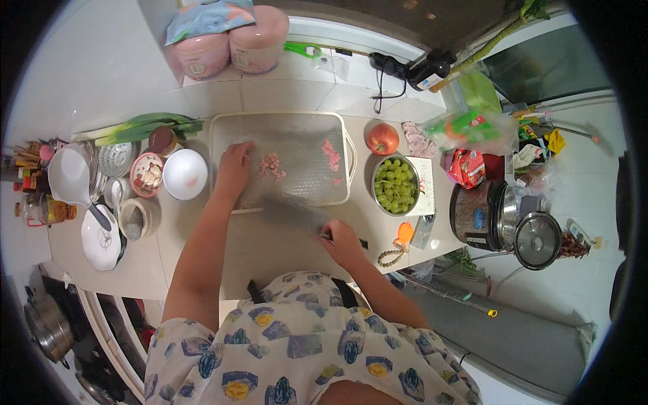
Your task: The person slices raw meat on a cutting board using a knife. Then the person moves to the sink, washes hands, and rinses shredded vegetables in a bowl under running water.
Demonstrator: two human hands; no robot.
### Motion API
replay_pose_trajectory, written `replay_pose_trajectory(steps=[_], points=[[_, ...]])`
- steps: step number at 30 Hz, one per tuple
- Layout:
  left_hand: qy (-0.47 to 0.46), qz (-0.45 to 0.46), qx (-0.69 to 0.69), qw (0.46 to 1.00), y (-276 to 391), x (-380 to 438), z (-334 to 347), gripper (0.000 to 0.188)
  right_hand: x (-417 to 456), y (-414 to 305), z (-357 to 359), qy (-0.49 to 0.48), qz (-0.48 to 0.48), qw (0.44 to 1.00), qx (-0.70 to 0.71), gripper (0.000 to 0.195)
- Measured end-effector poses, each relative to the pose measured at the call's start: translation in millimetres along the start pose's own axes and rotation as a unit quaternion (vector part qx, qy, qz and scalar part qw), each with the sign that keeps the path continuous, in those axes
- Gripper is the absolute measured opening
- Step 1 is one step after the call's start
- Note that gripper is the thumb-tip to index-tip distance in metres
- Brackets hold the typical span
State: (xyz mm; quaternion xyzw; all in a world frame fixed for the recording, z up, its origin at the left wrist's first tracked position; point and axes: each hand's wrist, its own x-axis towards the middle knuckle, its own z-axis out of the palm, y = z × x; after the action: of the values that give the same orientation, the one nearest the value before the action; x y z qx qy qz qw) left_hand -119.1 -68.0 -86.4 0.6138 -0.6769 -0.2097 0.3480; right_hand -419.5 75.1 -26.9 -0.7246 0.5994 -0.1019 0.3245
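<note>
My right hand (pixel 343 243) grips the handle of a kitchen cleaver (pixel 293 213). Its broad blade is blurred and tilts over the near edge of a cutting board (pixel 298 121) with a white rim and side handle. On the board's left part rests my left hand (pixel 235 166), its fingers close together and partly hidden from above. Just right of those fingers is a small pile of diced raw meat (pixel 271 166). Larger strips of raw meat (pixel 330 155) lie near the board's right side, with a small piece below them.
On the right are a red apple (pixel 382 139), a steel bowl of green grapes (pixel 395 185), a phone (pixel 423 232) and a rice cooker (pixel 478 215). Leeks (pixel 147 129), a white bowl (pixel 186 174), a bowl of garlic (pixel 147 174) and a stone mortar (pixel 140 217) stand left.
</note>
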Motion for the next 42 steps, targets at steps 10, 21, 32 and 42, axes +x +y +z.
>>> replay_pose_trajectory(steps=[10,21,32,42], points=[[0.011,-0.008,-0.010,1.000,55.6,-98.0,-6.8,0.035,-46.3,53.9,15.4,0.087,0.040,0.995,-0.002,0.028],[0.279,-0.400,-0.082,0.869,123.0,-408.8,-129.8,0.038,-21.7,50.1,11.2,0.076,-0.123,0.989,-0.021,0.024],[0.623,-0.113,-0.608,0.478,237.1,-545.0,-172.4,0.043,11.7,-37.8,29.8,0.081,-0.325,0.942,-0.019,0.023],[0.758,-0.185,-0.503,0.372,231.8,-733.8,-172.0,0.033,32.3,-174.5,144.0,-0.029,-0.481,0.873,-0.071,0.027]])
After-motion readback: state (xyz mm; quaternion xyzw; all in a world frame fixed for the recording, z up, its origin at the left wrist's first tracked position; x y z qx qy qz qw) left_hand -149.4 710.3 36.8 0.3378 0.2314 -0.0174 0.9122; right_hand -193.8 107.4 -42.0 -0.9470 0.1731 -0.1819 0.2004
